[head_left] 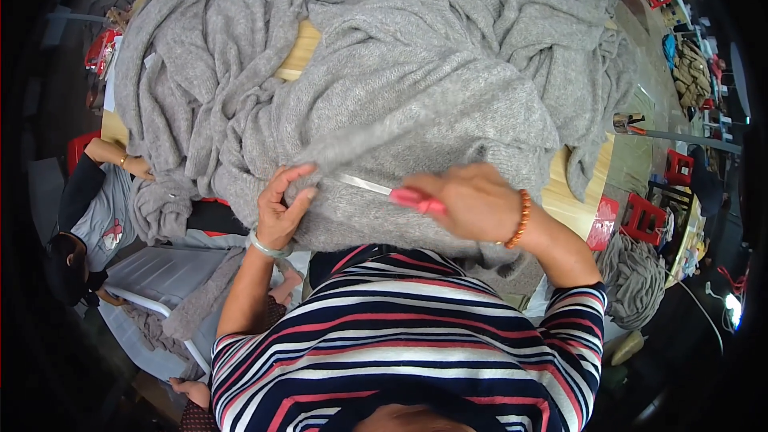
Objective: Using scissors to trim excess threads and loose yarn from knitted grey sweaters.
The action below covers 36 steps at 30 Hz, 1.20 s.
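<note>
A large grey knitted garment [416, 112] lies in loose folds before me, its near part reaching my body. My right hand [476, 200] is closed around red-handled scissors [412, 198]; their thin metal blade points left over the knit. Motion blurs this hand and the handle slightly. Close to the blade tip, my left hand [280, 206] lies on the knit with thumb and index finger apart. Its other fingers are partly hidden. A blurred raised fold of the knit runs from the left fingertips up to the right.
More grey knits cover the wooden table [300, 52]. At left, another person's hand [138, 166] rests by a grey knit piece near a pale plastic bin [164, 272]. Red stools [642, 218] and a grey knit heap [630, 282] stand to the right.
</note>
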### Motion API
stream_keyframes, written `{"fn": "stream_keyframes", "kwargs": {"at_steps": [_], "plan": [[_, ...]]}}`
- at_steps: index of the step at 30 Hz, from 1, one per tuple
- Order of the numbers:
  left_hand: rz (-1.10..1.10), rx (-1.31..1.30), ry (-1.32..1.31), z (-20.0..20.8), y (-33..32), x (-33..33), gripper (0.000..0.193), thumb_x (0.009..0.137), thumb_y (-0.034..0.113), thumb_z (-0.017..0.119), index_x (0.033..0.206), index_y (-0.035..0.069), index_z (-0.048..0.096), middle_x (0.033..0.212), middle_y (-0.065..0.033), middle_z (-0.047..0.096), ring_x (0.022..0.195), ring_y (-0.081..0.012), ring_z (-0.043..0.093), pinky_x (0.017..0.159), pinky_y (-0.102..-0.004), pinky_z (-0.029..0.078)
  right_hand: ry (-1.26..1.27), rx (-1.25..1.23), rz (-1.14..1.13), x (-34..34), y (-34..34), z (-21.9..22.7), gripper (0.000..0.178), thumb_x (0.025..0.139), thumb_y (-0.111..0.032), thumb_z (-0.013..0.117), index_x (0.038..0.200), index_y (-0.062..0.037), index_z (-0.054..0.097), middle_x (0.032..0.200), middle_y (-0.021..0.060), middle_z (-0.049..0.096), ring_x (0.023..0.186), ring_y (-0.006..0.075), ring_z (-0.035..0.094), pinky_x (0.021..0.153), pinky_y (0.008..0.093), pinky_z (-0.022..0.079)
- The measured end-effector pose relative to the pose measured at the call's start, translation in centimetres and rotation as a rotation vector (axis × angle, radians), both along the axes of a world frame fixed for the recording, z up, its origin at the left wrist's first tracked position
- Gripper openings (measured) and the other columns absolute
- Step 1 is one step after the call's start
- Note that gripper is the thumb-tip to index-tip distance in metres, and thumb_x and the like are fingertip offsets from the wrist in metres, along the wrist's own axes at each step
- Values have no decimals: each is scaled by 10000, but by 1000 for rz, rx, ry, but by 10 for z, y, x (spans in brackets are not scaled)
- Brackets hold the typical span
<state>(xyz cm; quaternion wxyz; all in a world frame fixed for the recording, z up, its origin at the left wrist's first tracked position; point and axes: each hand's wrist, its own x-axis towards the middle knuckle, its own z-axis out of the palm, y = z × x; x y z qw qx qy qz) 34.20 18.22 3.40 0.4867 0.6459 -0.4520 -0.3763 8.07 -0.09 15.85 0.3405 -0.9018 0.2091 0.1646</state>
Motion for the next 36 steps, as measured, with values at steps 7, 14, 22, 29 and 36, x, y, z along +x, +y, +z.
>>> {"fn": "stream_keyframes", "kwargs": {"at_steps": [7, 14, 22, 29, 36], "plan": [[-79, 67, 146, 12, -5, -16, 356, 883, -1, 660, 1238, 14, 652, 994, -75, 656, 951, -175, 613, 873, -266, 455, 79, 31, -33, -26, 6, 22, 295, 907, -193, 633, 1197, -135, 624, 718, 181, 665, 711, 373, 684, 633, 485, 511], [-526, 154, 56, 27, 0, -9, 625, 878, 77, 712, 1465, 101, 496, 1087, -141, 704, 972, -164, 671, 890, -291, 505, -14, -19, -108, -47, 3, 28, 401, 874, -158, 664, 1269, -107, 615, 842, 166, 686, 806, 331, 683, 723, 422, 551], [-452, 339, 220, 38, -58, -25, 828, 889, 194, 749, 1555, 31, 284, 810, -12, 597, 700, -95, 496, 675, -257, 450, -49, -236, -291, -78, -2, 32, 318, 898, -187, 656, 1199, -93, 616, 784, 184, 675, 724, 383, 669, 639, 452, 525], [-138, 369, 740, -44, -136, -83, 364, 905, 127, 736, 1233, 1, 641, 971, -29, 703, 887, -106, 647, 834, -270, 518, 156, -165, -259, -97, 18, 55, 395, 849, -193, 702, 1228, -98, 641, 827, 197, 690, 757, 379, 677, 681, 446, 531], [-1251, -3, 241, 31, -77, -153, 200, 928, 187, 653, 1024, 12, 670, 910, -117, 671, 820, -216, 652, 712, -328, 502, -64, -274, -494, -99, -8, 54, 414, 852, -116, 693, 1251, -44, 610, 1031, 207, 678, 891, 394, 671, 773, 408, 540]]}}
